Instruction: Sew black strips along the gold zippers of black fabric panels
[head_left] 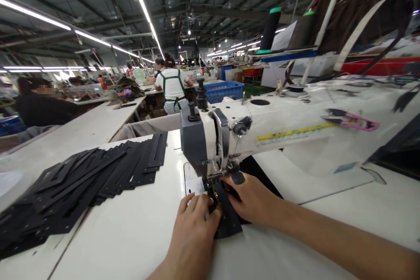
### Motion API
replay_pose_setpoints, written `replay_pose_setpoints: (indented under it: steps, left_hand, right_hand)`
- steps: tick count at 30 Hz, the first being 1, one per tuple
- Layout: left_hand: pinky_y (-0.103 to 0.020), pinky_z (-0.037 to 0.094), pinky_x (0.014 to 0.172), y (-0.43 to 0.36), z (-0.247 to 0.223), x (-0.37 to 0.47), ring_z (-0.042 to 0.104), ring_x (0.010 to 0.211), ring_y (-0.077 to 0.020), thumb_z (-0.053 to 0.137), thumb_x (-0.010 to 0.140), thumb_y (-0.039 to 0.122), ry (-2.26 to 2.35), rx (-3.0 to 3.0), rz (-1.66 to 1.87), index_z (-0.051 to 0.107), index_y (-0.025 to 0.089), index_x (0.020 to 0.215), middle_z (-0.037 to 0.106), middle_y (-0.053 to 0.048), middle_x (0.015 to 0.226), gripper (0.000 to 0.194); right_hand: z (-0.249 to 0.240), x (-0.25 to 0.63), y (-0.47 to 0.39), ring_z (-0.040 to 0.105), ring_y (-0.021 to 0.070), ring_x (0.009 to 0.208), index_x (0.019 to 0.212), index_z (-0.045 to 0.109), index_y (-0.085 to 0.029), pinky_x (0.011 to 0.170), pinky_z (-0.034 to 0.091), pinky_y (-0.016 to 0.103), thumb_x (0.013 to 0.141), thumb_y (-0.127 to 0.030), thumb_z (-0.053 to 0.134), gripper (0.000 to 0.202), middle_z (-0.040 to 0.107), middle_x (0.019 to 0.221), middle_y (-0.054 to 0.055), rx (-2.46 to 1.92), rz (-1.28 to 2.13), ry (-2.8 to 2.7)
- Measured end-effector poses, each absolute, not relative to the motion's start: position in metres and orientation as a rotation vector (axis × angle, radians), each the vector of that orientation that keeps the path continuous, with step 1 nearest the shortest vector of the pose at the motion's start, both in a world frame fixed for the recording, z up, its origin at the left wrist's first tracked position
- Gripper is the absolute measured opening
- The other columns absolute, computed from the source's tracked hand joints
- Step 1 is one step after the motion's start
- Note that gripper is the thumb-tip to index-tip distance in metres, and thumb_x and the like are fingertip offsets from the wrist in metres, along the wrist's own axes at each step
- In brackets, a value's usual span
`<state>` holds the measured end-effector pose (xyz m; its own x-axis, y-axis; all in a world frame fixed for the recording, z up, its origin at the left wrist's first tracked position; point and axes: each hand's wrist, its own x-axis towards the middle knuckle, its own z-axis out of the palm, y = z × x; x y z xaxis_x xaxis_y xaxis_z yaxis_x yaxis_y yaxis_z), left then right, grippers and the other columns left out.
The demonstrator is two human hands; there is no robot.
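A white industrial sewing machine (278,118) stands in front of me. Under its needle area lies a black fabric strip (230,221), its near end towards me. My left hand (195,227) is closed at the strip's left edge, with thumb and fingers curled on it beside the metal needle plate (195,185). On the other side, my right hand (254,197) grips the strip close to the presser foot, its fingertips partly hidden by the machine head. More black material (259,175) spreads flat behind and below the right hand.
A fanned pile of black cut pieces (108,173) covers the table at left. Pink-handled thread snips (359,121) and a yellow measuring tape (295,132) are on the machine arm. Behind it are a blue crate (226,90), thread cones (271,30) and a person in an apron (172,83).
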<state>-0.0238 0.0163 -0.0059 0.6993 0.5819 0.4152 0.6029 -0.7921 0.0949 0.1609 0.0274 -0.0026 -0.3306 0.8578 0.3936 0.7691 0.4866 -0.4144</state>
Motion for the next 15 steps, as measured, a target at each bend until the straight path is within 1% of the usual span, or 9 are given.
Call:
replay_pose_setpoints:
  steps: [2,5,9,12,15]
  left_hand:
    - [-0.045,0.044,0.084,0.016,-0.003,-0.023,0.054,0.090,-0.0238,0.047,0.081,0.015,-1.011,-2.851,-0.652,0.060,0.020,0.104,0.058,-0.009,0.096,0.027]
    - [-0.045,0.044,0.083,0.017,-0.003,-0.023,0.055,0.089,-0.0238,0.046,0.082,0.015,-0.995,-2.844,-0.632,0.061,0.019,0.104,0.058,-0.010,0.096,0.026]
    - [-0.048,0.040,0.089,0.018,-0.005,-0.024,0.055,0.094,-0.0241,0.045,0.083,0.014,-0.943,-2.822,-0.654,0.061,0.019,0.105,0.058,-0.010,0.095,0.027]
    - [-0.051,0.036,0.094,0.018,-0.004,-0.023,0.055,0.096,-0.0238,0.044,0.082,0.013,-0.915,-2.839,-0.685,0.061,0.018,0.103,0.058,-0.010,0.096,0.027]
    - [-0.052,0.035,0.094,0.019,-0.002,-0.022,0.055,0.095,-0.0235,0.044,0.081,0.011,-0.911,-2.873,-0.663,0.062,0.017,0.099,0.057,-0.010,0.095,0.027]
  right_hand:
    - [-0.004,0.161,0.029,0.056,0.0165,0.076,0.079,0.059,-0.016,0.066,0.041,0.024,0.073,-0.011,0.050,0.012,0.062,0.086,0.006,-1.294,0.295,-2.138]
    - [-0.005,0.160,0.031,0.056,0.0142,0.070,0.073,0.060,-0.017,0.061,0.040,0.021,0.070,-0.009,0.052,0.011,0.063,0.083,0.004,-1.307,0.370,-2.101]
    - [-0.006,0.157,0.033,0.057,0.0134,0.065,0.072,0.061,-0.017,0.057,0.038,0.020,0.072,-0.013,0.054,0.008,0.065,0.076,0.002,-1.491,0.268,-2.094]
    - [-0.004,0.153,0.036,0.060,0.0171,0.067,0.075,0.062,-0.016,0.058,0.038,0.023,0.075,-0.017,0.052,0.011,0.066,0.075,0.005,-1.705,0.179,-2.024]
    - [-0.004,0.151,0.041,0.061,0.0203,0.067,0.075,0.064,-0.015,0.056,0.038,0.025,0.077,-0.021,0.049,0.016,0.066,0.073,0.007,-1.838,0.195,-1.937]
